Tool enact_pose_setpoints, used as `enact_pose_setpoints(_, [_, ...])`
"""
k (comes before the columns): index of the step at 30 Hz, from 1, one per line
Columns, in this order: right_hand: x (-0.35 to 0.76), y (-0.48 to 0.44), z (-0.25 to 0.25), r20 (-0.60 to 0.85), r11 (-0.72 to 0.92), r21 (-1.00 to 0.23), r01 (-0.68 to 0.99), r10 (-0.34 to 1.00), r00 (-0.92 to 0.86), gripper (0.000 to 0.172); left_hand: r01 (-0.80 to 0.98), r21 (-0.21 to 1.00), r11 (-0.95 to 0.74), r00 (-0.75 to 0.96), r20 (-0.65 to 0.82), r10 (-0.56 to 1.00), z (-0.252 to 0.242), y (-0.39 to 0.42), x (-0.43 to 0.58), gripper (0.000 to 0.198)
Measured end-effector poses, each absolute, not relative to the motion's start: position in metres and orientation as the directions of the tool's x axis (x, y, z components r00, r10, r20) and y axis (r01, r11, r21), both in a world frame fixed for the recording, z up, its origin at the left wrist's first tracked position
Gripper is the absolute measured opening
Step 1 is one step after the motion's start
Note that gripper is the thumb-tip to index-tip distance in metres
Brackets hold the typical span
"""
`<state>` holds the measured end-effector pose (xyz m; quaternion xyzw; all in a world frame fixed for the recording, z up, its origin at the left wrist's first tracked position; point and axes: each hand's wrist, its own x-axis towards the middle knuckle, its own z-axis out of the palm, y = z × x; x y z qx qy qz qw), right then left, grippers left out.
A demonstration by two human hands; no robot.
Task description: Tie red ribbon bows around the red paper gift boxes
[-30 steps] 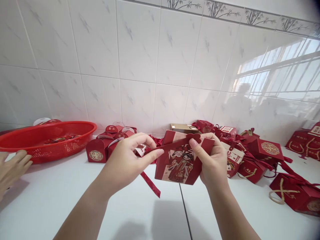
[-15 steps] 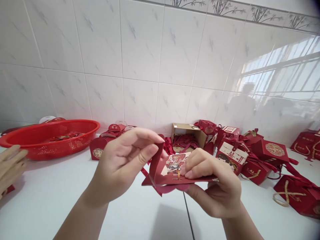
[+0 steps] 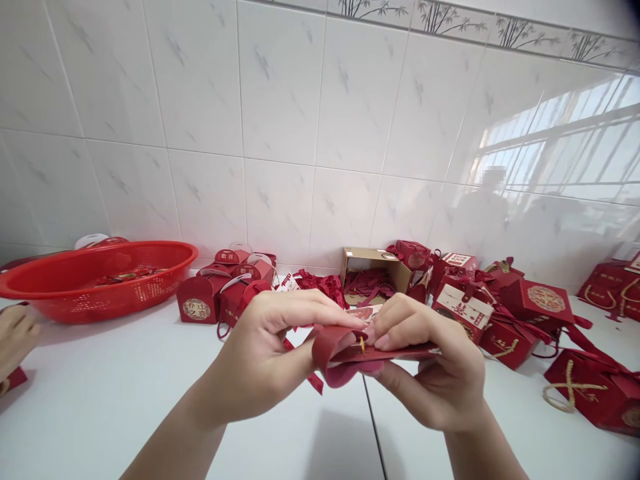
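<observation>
A red folded card piece is held up above the white table, its left part bent over into a loop. My left hand is closed on that bent left part, fingers on top and thumb at its side. My right hand pinches the right part, fingers above and thumb below. A small yellow cord end shows between the two hands. A dark red ribbon hangs beneath the card.
A red plastic basket stands at the left, near another person's hand. Red boxes sit behind my left hand. A cardboard box holds ribbons; several red gift boxes lie at the right.
My left hand has folded the card's upright left flap down toward the right, and its fingers now lie close to my right hand's. The other person's hand has moved left.
</observation>
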<state>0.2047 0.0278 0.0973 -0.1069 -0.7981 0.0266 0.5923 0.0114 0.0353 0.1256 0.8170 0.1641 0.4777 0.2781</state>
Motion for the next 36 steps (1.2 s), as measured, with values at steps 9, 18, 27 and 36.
enact_pose_setpoints(9, [0.204, 0.026, 0.099, 0.942, 0.976, -0.168, 0.139, 0.2, -0.269, 0.02, -0.064, 0.648, -0.759, 0.504, 0.678, 0.535, 0.124, 0.036, 0.012, 0.023])
enact_pose_setpoints(18, [0.209, 0.027, 0.096, 0.954, 0.979, -0.154, 0.133, 0.182, -0.24, 0.026, -0.076, 0.685, -0.724, 0.572, 0.625, 0.531, 0.124, 0.035, 0.008, 0.017])
enact_pose_setpoints(27, [0.209, 0.027, 0.098, 0.979, 0.98, -0.111, 0.163, 0.136, -0.154, 0.032, -0.232, 0.509, -0.829, 0.548, 0.772, 0.321, 0.119, 0.039, 0.016, 0.021])
enact_pose_setpoints(36, [0.211, 0.022, 0.102, 0.959, 0.981, -0.153, 0.118, 0.177, -0.221, 0.024, -0.209, 0.386, -0.899, 0.533, 0.816, 0.226, 0.123, 0.035, 0.017, 0.017])
